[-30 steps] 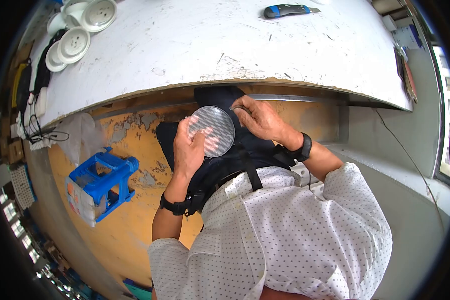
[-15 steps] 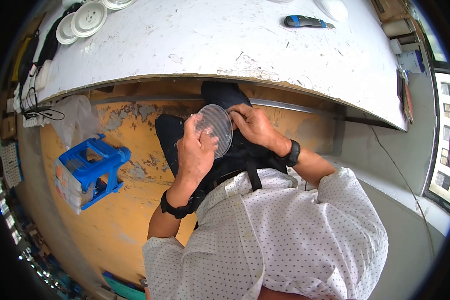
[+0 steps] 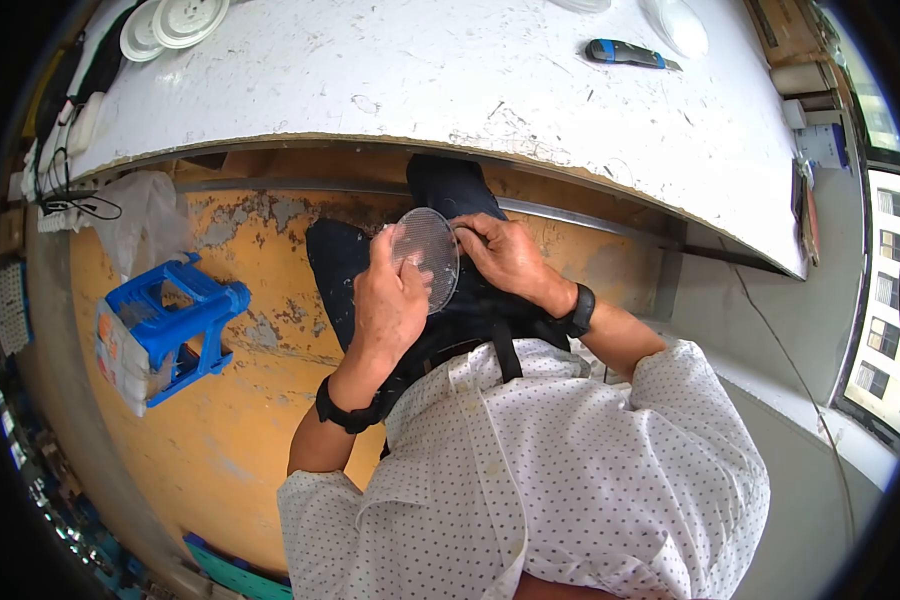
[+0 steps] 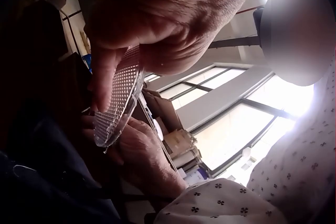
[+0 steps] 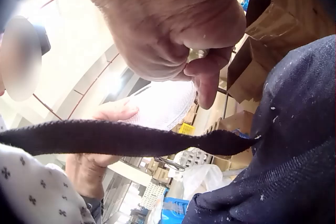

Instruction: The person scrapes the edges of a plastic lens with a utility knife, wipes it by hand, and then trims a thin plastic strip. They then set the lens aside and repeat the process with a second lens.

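Note:
My left hand grips a clear round plastic disc above my lap, thumb on the near face and fingers showing through from behind. Its surface has a fine bumpy grid, and the left wrist view shows rough bits along the disc's rim. At the right edge of the disc, my right hand has its fingers curled in a pinch. A small shiny piece shows between those fingers in the right wrist view; most of it is hidden, and I cannot tell what it is.
A white worktable spans the front, with a utility knife, a clear dome-like piece and white round fittings on it. To the left on the floor stand a blue plastic stool and a plastic bag.
The disc has turned more edge-on to the head view. My right hand has come from just off the disc to its right rim. The head view has shifted, moving the surroundings.

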Demonstrator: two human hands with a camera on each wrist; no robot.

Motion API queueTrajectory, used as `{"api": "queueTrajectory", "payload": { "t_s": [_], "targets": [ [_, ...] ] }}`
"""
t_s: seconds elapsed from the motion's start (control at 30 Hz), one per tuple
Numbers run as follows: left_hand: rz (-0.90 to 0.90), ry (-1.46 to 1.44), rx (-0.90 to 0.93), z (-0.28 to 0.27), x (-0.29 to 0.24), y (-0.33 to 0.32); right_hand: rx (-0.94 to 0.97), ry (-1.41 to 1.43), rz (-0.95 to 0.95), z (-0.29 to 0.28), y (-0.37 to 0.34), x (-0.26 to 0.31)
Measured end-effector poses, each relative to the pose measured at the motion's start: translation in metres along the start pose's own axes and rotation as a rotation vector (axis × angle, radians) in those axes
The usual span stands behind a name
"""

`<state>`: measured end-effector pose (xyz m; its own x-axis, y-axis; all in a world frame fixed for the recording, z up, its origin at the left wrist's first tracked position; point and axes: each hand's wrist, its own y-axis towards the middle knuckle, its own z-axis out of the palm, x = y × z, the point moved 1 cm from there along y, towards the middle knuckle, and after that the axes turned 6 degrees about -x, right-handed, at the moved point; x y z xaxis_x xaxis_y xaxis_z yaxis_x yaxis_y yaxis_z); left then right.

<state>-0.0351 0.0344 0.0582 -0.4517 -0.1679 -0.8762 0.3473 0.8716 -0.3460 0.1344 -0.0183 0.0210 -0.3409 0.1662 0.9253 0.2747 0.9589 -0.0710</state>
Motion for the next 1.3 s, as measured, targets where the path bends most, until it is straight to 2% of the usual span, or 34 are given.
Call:
{"api": "queueTrajectory", "payload": {
  "t_s": [0.17,0.5,0.8,0.9,0.97,1.0,1.03,1.1,1.17,1.3],
  "targets": [
    [0.065,0.073,-0.012,0.004,0.009,-0.001,-0.009,-0.114,-0.076,0.003,0.001,-0.001],
    [0.094,0.199,0.066,0.003,0.013,-0.004,0.024,-0.107,-0.101,0.002,0.002,-0.003],
    [0.024,0.199,0.180,-0.004,0.007,0.001,0.073,-0.088,-0.139,-0.001,0.002,-0.005],
    [-0.056,0.178,0.247,-0.008,0.005,0.006,0.087,-0.063,-0.117,0.001,0.000,-0.003],
    [0.087,0.104,0.074,-0.011,0.019,0.016,0.020,0.024,-0.056,0.006,0.006,-0.004],
    [-0.160,-0.159,0.053,-0.013,-0.002,0.014,0.022,0.028,-0.070,0.010,0.010,-0.007],
    [-0.151,-0.154,0.042,-0.012,-0.001,0.013,-0.025,0.060,-0.054,0.015,0.015,-0.010],
    [0.112,-0.171,-0.198,-0.008,0.011,0.013,-0.069,0.093,-0.053,0.022,0.025,-0.010],
    [0.104,-0.263,-0.245,-0.003,0.020,0.009,-0.148,0.137,-0.038,0.034,0.038,-0.002],
    [0.140,-0.196,-0.375,0.004,0.026,0.011,-0.116,0.239,-0.026,0.054,0.051,0.014]
  ]
}}
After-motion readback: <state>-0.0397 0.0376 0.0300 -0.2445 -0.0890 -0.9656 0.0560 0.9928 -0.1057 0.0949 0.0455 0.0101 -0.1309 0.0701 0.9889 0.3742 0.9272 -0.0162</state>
